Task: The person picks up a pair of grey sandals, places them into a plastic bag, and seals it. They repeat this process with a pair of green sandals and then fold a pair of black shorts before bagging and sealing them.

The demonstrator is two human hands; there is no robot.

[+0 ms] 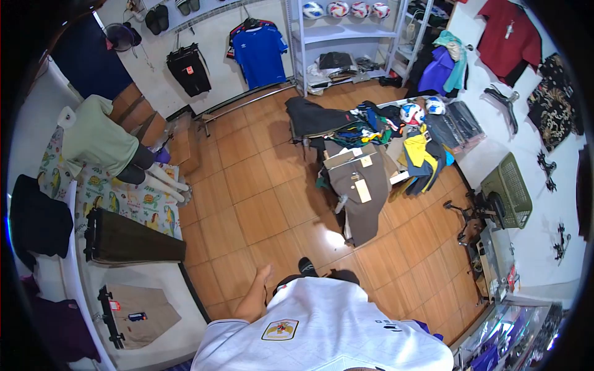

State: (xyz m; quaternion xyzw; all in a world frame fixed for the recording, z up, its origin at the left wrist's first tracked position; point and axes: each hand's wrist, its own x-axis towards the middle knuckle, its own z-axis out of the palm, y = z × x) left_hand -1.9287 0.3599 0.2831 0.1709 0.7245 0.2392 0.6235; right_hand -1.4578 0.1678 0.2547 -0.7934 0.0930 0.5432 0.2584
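My left hand (265,271) hangs low at my side, beside the white jersey (346,309) I wear, above the tiled floor. It is small and foreshortened; its fingers cannot be made out, and nothing clearly shows in it. My right hand is out of view, with the right side of the jersey and a bit of purple cloth (427,331) where that arm would be. A foot in a black sandal (306,267) shows just past the jersey. Farther ahead, brown trousers (356,198) with paper tags lie over a low pile of clothes.
Folded clothes, a yellow garment (421,151) and balls (411,114) top the pile. A mannequin (102,136) lies at left near cardboard boxes (182,145). Shelves (346,32) stand behind. At right are a green basket (508,191), a wheeled chair base (467,213) and a display case (513,334).
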